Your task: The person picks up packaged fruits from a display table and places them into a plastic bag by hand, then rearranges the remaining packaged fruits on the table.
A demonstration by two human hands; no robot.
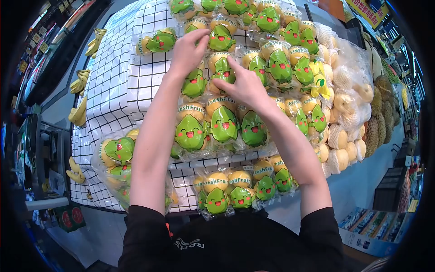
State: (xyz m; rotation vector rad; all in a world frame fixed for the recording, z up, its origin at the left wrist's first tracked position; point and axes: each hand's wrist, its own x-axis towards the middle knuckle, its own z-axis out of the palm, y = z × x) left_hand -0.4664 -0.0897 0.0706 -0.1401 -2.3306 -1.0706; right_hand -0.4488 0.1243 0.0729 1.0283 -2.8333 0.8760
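My left hand reaches over the display, fingers bent and a little apart, its fingertips at the left side of a bagged yellow fruit with a green smiling cartoon wrapper. Lower and to the right, my right hand has thumb and index finger spread over another bagged fruit with the same print. Its other fingers are partly hidden. Neither hand visibly grips or lifts a bag. Below the hands, more "FreshFruit" bags stand in a row.
A white grid-patterned cloth covers the stepped stand. One bag lies sideways at upper left. Bananas hang along the left edge. Fruits in foam nets and durians are at right. More bags line the front edge.
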